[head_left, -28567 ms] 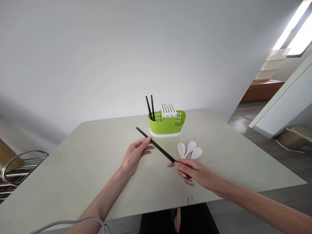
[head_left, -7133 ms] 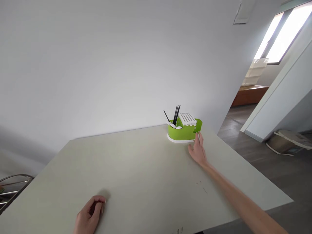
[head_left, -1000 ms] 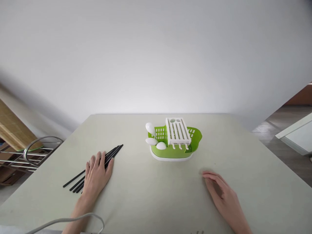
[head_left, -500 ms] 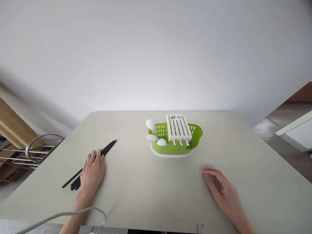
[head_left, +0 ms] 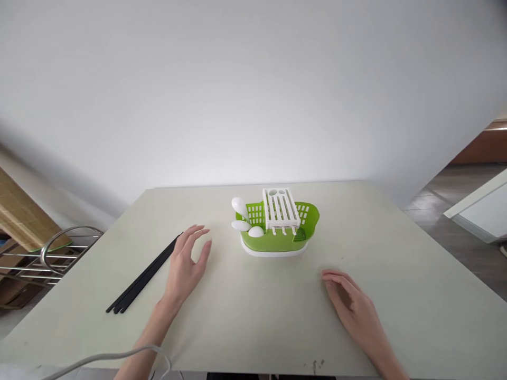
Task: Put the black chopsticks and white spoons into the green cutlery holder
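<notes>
My left hand (head_left: 185, 268) hovers over the table with fingers apart and nothing in it, just right of a bundle of black chopsticks (head_left: 143, 279). The chopsticks lie slantwise, side by side, their far ends partly behind the fingers. My right hand (head_left: 352, 306) rests at the right, empty, its fingers stretched together and the thumb a little apart. Between the hands, farther back, stands a green cutlery basket (head_left: 273, 243) with a white base. A white slotted rack (head_left: 281, 208) sits across its top. Several white spoons (head_left: 256, 231) stand in its left end.
A white cable (head_left: 103, 357) crosses my left forearm at the near edge. The pale table (head_left: 253, 316) meets a white wall (head_left: 253, 95) at the back. Left of the table are a metal wire rack (head_left: 51, 258) and a bamboo board (head_left: 27, 211).
My left hand has come off the chopsticks and moved right, its fingers opening. The chopsticks now lie closer together. My right hand has hardly moved; the view has shifted slightly.
</notes>
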The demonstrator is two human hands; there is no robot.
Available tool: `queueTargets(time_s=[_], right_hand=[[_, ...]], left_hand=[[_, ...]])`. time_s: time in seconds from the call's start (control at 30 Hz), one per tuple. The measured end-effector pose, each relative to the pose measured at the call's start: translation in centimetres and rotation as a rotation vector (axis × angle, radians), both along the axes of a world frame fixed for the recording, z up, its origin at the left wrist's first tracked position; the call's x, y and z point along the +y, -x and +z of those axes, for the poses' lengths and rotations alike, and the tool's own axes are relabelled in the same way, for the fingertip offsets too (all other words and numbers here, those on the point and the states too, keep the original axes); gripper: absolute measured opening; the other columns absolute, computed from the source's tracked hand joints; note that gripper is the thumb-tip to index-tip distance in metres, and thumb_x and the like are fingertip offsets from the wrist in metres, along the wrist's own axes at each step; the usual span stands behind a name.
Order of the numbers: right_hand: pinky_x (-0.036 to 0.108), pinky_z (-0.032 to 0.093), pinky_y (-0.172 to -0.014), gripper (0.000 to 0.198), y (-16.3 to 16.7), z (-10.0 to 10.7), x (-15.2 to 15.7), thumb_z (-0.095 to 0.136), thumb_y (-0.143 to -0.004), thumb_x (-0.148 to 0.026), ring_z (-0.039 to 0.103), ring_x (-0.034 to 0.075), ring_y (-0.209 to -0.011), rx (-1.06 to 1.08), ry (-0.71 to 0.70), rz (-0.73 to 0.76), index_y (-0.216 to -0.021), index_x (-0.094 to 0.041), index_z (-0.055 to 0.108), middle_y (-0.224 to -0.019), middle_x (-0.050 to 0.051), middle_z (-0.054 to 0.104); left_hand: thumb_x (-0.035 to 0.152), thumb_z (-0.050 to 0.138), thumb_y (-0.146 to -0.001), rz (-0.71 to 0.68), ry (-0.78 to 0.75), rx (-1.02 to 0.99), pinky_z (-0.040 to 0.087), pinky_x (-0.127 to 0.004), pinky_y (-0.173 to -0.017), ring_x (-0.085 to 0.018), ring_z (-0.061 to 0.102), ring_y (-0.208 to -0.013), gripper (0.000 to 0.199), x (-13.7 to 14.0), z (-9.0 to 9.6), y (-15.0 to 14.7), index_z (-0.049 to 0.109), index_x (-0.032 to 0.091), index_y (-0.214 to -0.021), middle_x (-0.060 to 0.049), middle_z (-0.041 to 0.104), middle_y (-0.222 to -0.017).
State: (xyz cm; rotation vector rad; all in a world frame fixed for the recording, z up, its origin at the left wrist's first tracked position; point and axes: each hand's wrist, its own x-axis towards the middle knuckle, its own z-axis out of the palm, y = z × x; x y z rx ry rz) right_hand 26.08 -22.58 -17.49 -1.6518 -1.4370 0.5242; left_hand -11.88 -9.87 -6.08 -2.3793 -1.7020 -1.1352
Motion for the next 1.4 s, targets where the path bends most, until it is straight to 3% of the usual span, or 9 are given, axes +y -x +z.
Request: queueTargets(time_s=[0.13, 0.23, 0.47, 0.57, 0.73, 0.93, 1.17, 1.3, 1.4], right_hand=[[0.034, 0.058, -0.092, 0.029, 0.1, -0.1, 0.1, 0.052, -0.103, -0.049, 0.071, 0.024, -0.113, -0.001, -0.022, 0.007, -0.106, -0.028, 0.072, -0.125, 0.007, 0.073], [0.034, 0.058, -0.093, 0.03, 0.1, -0.1, 0.0, 0.051, -0.103, -0.049, 0.072, 0.023, -0.112, -0.005, -0.021, 0.006, -0.105, -0.028, 0.072, -0.126, 0.007, 0.073], [0.035, 0.058, -0.09, 0.032, 0.5, 0.4, 0.0, 0.049, -0.104, -0.05, 0.072, 0.024, -0.11, 0.008, -0.008, 0.007, -0.103, -0.027, 0.072, -0.127, 0.009, 0.073], [0.033, 0.059, -0.083, 0.031, 0.7, 0.4, 0.0, 0.049, -0.104, -0.05, 0.073, 0.023, -0.106, 0.013, -0.002, 0.007, -0.102, -0.028, 0.071, -0.127, 0.008, 0.072], [0.034, 0.058, -0.088, 0.03, 0.7, 0.3, -0.1, 0.05, -0.104, -0.048, 0.071, 0.024, -0.11, 0.017, -0.009, 0.019, -0.104, -0.027, 0.071, -0.128, 0.01, 0.071], [0.032, 0.058, -0.081, 0.028, 0.6, 0.3, -0.1, 0.05, -0.104, -0.047, 0.072, 0.023, -0.107, 0.015, 0.01, 0.022, -0.104, -0.028, 0.07, -0.129, 0.008, 0.071], [0.033, 0.057, -0.085, 0.028, 0.5, 0.1, -0.2, 0.049, -0.105, -0.047, 0.071, 0.024, -0.109, 0.003, 0.024, 0.025, -0.106, -0.028, 0.07, -0.131, 0.008, 0.07], [0.034, 0.058, -0.087, 0.027, 0.4, -0.1, -0.3, 0.05, -0.104, -0.047, 0.071, 0.024, -0.11, -0.004, 0.011, 0.027, -0.106, -0.029, 0.07, -0.131, 0.008, 0.071], [0.034, 0.058, -0.084, 0.028, 0.3, -0.1, -0.4, 0.05, -0.104, -0.048, 0.071, 0.025, -0.109, -0.013, 0.016, 0.033, -0.106, -0.029, 0.071, -0.13, 0.009, 0.071]], left_hand=[[0.046, 0.063, -0.101, -0.18, 0.002, -0.04, 0.049, -0.052, -0.115, -0.03, 0.055, -0.141, 0.039, 0.3, 3.7, -4.3, 0.06, 0.029, -0.136, -0.01, 0.057, -0.153], [0.046, 0.068, -0.099, -0.33, -0.031, 0.019, 0.044, -0.054, -0.12, -0.031, 0.044, -0.151, 0.045, 0.8, 4.7, -6.1, 0.059, 0.03, -0.139, -0.009, 0.052, -0.159], [0.038, 0.067, -0.101, -0.531, -0.154, 0.22, 0.033, -0.062, -0.127, -0.031, 0.031, -0.16, 0.038, 2.3, 3.8, -7.4, 0.065, 0.026, -0.137, -0.008, 0.068, -0.145], [0.031, 0.065, -0.102, -0.546, -0.198, 0.244, 0.035, -0.061, -0.127, -0.029, 0.04, -0.156, 0.031, 2.9, 3.3, -7.6, 0.068, 0.027, -0.133, -0.005, 0.078, -0.127], [0.017, 0.062, -0.103, -0.532, -0.314, 0.218, 0.043, -0.054, -0.122, -0.025, 0.058, -0.141, 0.027, 3.6, 3.0, -7.5, 0.073, 0.03, -0.123, 0.0, 0.082, -0.113], [0.021, 0.064, -0.102, -0.326, -0.436, 0.031, 0.055, -0.045, -0.107, -0.023, 0.072, -0.117, 0.019, 2.8, 4.9, -7.4, 0.076, 0.028, -0.114, -0.003, 0.081, -0.11], [0.039, 0.064, -0.102, 0.066, -0.528, -0.659, 0.062, -0.04, -0.094, -0.019, 0.074, -0.099, 0.024, 2.4, 9.5, -4.5, 0.073, 0.02, -0.115, -0.004, 0.077, -0.11], [0.048, 0.062, -0.101, 0.157, -0.286, -0.658, 0.057, -0.031, -0.067, -0.012, 0.063, -0.065, 0.032, 3.4, 9.5, 0.3, 0.074, 0.023, -0.117, 0.002, 0.071, -0.084], [0.053, 0.067, -0.094, 0.261, -0.015, -0.456, 0.053, -0.03, -0.062, -0.015, 0.061, -0.061, 0.04, 4.0, 7.9, 3.9, 0.068, 0.021, -0.119, 0.001, 0.072, -0.078]])
